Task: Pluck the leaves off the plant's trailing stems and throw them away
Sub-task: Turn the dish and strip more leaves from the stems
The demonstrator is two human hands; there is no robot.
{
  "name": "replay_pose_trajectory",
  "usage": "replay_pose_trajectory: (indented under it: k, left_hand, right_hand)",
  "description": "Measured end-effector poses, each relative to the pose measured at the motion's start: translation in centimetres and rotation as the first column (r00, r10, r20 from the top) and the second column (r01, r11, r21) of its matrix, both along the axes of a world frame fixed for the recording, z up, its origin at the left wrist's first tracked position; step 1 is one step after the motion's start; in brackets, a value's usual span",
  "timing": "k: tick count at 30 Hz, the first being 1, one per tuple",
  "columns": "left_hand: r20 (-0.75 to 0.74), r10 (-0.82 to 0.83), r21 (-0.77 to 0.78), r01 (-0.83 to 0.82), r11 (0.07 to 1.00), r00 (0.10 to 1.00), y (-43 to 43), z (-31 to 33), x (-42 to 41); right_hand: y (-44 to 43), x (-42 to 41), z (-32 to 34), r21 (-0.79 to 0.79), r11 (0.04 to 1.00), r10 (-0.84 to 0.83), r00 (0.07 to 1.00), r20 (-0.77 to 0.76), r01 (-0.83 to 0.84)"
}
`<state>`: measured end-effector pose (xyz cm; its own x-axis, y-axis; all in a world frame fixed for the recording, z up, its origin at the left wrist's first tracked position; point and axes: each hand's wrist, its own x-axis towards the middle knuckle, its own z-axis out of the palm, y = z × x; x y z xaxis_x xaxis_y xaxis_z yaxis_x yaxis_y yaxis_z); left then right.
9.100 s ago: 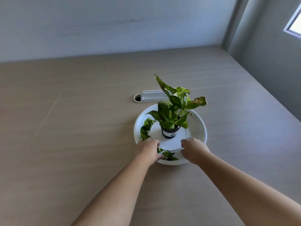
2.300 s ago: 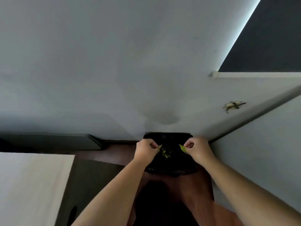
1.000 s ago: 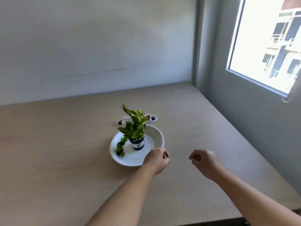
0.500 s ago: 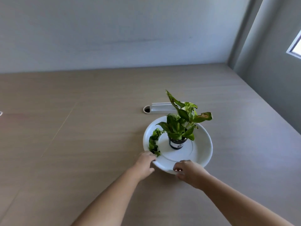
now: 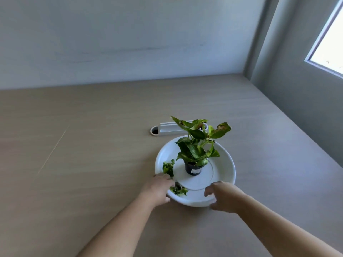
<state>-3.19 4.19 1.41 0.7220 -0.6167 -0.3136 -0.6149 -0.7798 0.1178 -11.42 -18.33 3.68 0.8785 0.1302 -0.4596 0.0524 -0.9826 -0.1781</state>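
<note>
A small leafy plant (image 5: 196,145) in a black pot (image 5: 193,168) stands on a white plate (image 5: 222,164) on the table. One trailing stem (image 5: 168,168) with green leaves runs along the plate's left side to its near edge, ending in a leaf cluster (image 5: 179,190). My left hand (image 5: 157,188) grips the plate's near-left rim, fingers lying over the rim and the stem, thumb on the outer edge. My right hand (image 5: 222,196) holds the near-right rim, thumb on top and fingers curled under. The stem's middle is hidden by my left hand.
A white cable-port cover (image 5: 167,129) with a round hole is set in the wooden table (image 5: 92,145) just behind the plate. A grey wall runs along the back and right, with a window (image 5: 330,43) at the upper right.
After the leaves went into a dark bin, I turned back to the table. Both hands have reached the plate and closed on its near rim; the leaf cluster now shows at the front.
</note>
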Motion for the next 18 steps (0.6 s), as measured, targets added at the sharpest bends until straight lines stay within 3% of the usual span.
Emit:
replay_pose_trajectory:
  k: [4, 9, 13, 15, 18]
  left_hand:
    - [-0.009, 0.028, 0.024, -0.027, 0.999, 1.0, 0.4, -0.4, 0.4]
    - [-0.002, 0.035, -0.032, -0.035, 0.999, 0.999, -0.8, -0.7, -1.9]
    - [0.02, 0.03, -0.088, -0.028, 0.996, 0.999, -2.7, -1.7, -4.2]
    - [-0.031, 0.092, -0.128, -0.096, 0.987, 0.995, -2.3, -1.6, -3.9]
    - [-0.029, 0.128, -0.067, -0.13, 0.989, 0.991, -0.5, -0.7, -2.5]
  right_hand:
    - [2.0, -0.6, -1.1, 0.027, 0.998, 0.052, 0.998, 0.021, -0.053]
    - [-1.2, -0.4, -0.8, -0.068, 0.992, 0.105, 0.994, -0.002, -0.105]
    - [-3.3, -0.3, -0.9, -0.197, 0.973, 0.137, 0.988, 0.074, -0.121]
    - [-2.8, -0.5, -0.9, -0.164, 0.979, 0.137, 0.987, 0.087, -0.121]
    - [-0.6, -0.9, -1.5, -0.03, 0.992, 0.128, 0.989, 0.071, -0.126]
